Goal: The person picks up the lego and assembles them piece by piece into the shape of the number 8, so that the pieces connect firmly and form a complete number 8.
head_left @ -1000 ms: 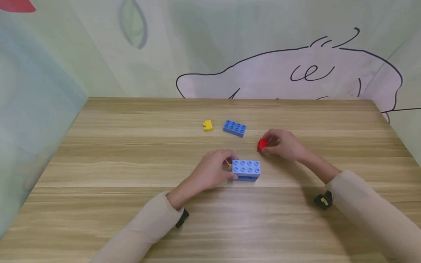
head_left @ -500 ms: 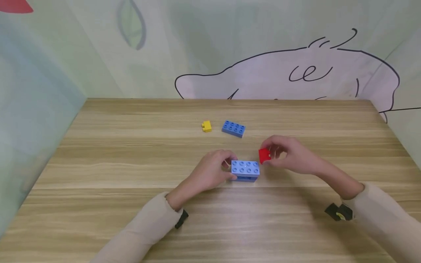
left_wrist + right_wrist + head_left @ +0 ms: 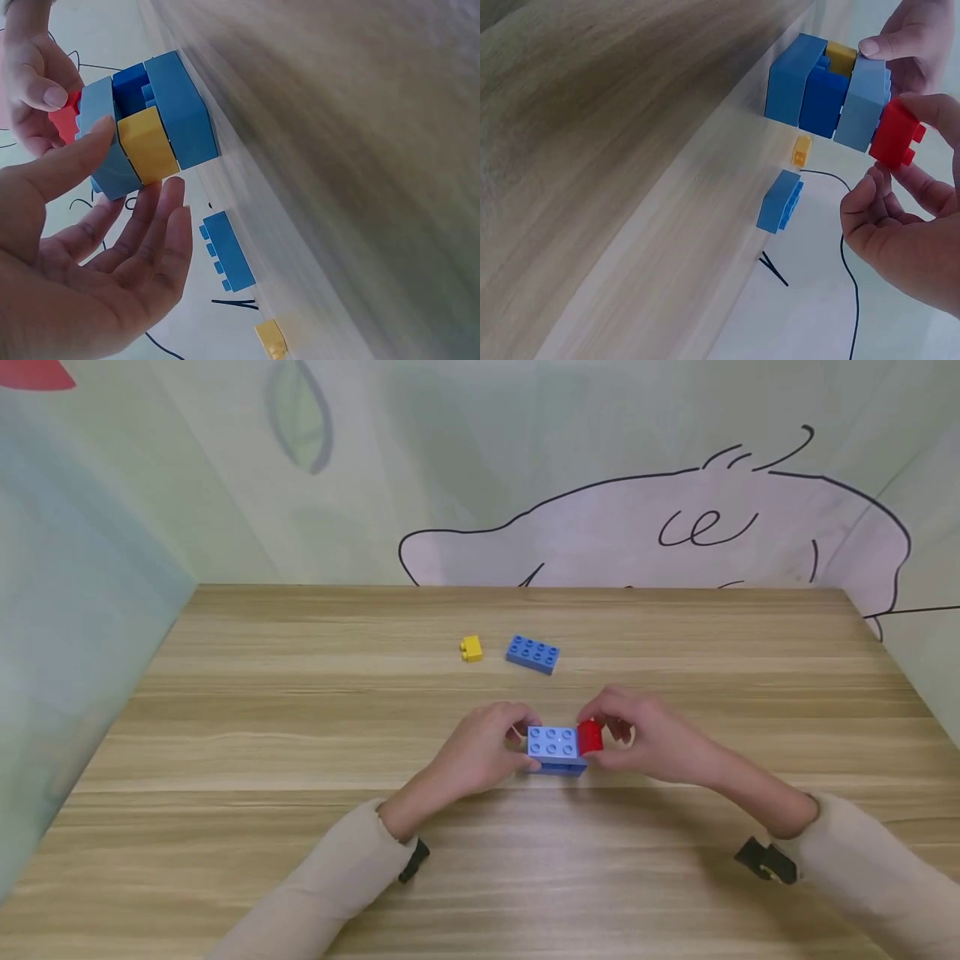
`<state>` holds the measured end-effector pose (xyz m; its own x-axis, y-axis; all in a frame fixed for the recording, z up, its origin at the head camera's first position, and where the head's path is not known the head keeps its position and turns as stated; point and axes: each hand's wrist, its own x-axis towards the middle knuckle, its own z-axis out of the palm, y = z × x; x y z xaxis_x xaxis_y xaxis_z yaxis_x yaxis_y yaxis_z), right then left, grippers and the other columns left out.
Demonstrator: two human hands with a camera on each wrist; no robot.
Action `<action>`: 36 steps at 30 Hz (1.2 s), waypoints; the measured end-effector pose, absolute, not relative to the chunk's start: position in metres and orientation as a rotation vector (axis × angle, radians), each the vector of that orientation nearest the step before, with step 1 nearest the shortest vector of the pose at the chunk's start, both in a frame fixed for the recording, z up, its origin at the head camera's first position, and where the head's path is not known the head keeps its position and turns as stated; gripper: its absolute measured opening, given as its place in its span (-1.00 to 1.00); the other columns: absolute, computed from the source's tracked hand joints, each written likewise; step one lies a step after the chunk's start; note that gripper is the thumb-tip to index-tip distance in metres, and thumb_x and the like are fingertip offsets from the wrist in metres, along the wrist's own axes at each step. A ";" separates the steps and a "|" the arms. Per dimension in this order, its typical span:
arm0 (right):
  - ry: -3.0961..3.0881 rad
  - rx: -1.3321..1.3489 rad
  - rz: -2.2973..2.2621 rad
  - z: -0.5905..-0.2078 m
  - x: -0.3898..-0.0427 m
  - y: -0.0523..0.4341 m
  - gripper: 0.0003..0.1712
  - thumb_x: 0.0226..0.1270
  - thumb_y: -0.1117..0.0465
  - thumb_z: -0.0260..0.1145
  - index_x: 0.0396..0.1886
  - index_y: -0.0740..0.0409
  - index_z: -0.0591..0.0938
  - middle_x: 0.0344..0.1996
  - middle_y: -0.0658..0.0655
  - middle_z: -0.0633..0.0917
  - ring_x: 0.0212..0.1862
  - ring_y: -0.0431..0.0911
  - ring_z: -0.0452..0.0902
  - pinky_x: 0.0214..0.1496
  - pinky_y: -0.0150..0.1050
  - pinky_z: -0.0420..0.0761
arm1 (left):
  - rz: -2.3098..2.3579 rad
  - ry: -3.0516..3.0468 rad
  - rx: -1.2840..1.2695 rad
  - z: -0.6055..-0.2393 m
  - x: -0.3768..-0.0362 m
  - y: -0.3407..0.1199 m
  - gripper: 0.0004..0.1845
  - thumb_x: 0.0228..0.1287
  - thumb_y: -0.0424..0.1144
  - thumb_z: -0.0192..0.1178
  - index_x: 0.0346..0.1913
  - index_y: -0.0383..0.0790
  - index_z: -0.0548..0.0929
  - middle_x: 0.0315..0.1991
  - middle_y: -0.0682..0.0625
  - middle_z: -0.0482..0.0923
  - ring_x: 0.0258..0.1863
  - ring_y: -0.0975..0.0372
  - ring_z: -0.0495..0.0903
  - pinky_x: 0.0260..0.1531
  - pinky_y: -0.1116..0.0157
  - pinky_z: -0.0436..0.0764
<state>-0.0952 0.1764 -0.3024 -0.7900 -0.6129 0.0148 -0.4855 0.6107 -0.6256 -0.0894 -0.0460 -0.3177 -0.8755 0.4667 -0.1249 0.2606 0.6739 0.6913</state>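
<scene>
Red brick pinched in the right hand, over the right end of the light-blue brick topping the stack on the worktop; that brick's long axis runs left to right, left hand gripping its far left end; full seating of red, cannot tell
</scene>
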 end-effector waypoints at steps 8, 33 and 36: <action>2.630 -0.915 -0.997 -0.307 -0.094 0.174 -0.68 -0.03 0.28 0.46 -0.21 0.15 0.63 -0.33 -0.07 0.57 -0.32 -0.15 0.46 -0.31 -0.26 0.56 | 1.002 2.596 0.569 -0.318 -0.089 -0.046 -0.61 -0.06 -0.32 0.40 -0.10 -0.23 0.58 -0.21 0.01 0.56 -0.25 0.21 0.52 -0.27 0.36 0.50; 2.713 -1.065 -0.981 -0.318 -0.089 0.174 -0.64 -0.03 0.29 0.46 -0.18 0.25 0.61 -0.27 0.03 0.61 -0.27 -0.20 0.50 -0.22 -0.25 0.60 | 0.959 2.610 0.553 -0.316 -0.089 -0.045 -0.59 -0.05 -0.30 0.40 -0.07 -0.22 0.57 -0.20 0.02 0.55 -0.24 0.22 0.51 -0.26 0.36 0.49; 2.720 -1.076 -0.985 -0.319 -0.089 0.174 -0.63 -0.04 0.28 0.46 -0.18 0.25 0.61 -0.27 0.03 0.61 -0.27 -0.20 0.50 -0.22 -0.28 0.59 | 0.957 2.609 0.556 -0.316 -0.089 -0.045 -0.59 -0.04 -0.29 0.40 -0.06 -0.22 0.57 -0.20 0.02 0.55 -0.24 0.22 0.51 -0.26 0.36 0.49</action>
<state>-0.0889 0.1743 -0.3191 -0.7554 -0.6318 0.1738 -0.5967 0.5536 -0.5810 -0.0891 -0.0447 -0.3165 -0.8780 0.4550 -0.1486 0.2509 0.7019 0.6666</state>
